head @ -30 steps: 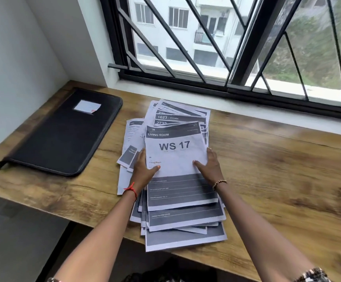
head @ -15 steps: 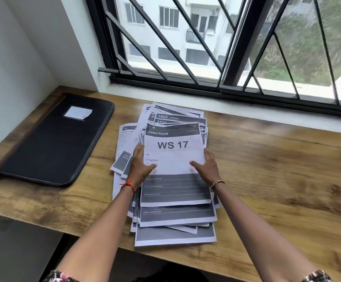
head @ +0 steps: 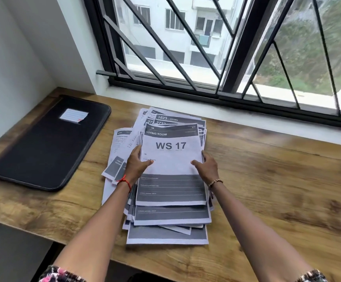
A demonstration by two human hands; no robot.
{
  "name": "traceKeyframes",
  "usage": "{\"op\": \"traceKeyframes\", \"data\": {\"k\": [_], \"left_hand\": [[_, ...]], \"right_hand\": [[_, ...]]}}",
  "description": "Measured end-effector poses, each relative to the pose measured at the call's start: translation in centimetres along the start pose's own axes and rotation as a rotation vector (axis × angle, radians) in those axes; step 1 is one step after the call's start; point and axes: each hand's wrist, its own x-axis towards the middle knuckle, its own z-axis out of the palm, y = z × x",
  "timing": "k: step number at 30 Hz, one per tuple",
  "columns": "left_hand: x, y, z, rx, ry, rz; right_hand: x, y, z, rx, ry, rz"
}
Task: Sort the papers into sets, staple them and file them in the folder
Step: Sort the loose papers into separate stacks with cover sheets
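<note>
Loose pile of papers (head: 165, 217) mid-table (head: 277, 190), reaching the front edge. Top sheet (head: 171, 159) printed "LIVING ROOM", large "WS 17", "38" below; headers "1623 KITCHEN" and "2732" on sheets fanned out behind. Left hand (head: 136, 164) clamped on the top sheet's left side, thumb over, fingers at the edge; right hand (head: 207, 168) likewise on the right side. Closed black folder (head: 43, 147) flat toward the table's left rear corner, apart from the pile, white lined label (head: 73, 116) on its cover.
</note>
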Motion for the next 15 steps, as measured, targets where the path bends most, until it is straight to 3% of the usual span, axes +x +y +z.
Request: {"op": "traceKeyframes", "data": {"k": [9, 15], "left_hand": [[0.3, 0.4, 1.1, 0.182, 0.113, -0.149], [1.2, 0.3, 1.0, 0.237, 0.102, -0.173]], "right_hand": [[2.0, 0.3, 0.3, -0.048, 0.004, 0.032], [1.9, -0.2, 0.1, 0.161, 0.083, 0.059]]}}
